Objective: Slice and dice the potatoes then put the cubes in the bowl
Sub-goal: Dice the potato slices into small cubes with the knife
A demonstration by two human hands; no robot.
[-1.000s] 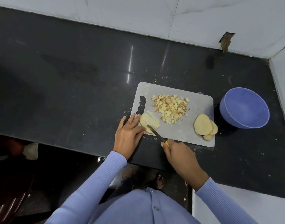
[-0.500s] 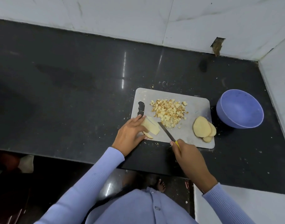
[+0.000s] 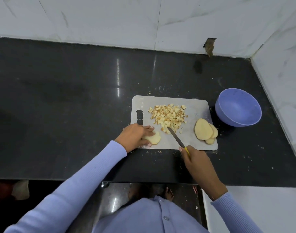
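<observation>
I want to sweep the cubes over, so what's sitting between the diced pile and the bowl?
In the head view, a stack of potato slices lies on the cutting board between the diced pile and the bowl.

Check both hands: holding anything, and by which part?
Right hand grips the knife by its yellow handle. Left hand holds a stack of potato slices at its left end, on the cutting board.
</observation>
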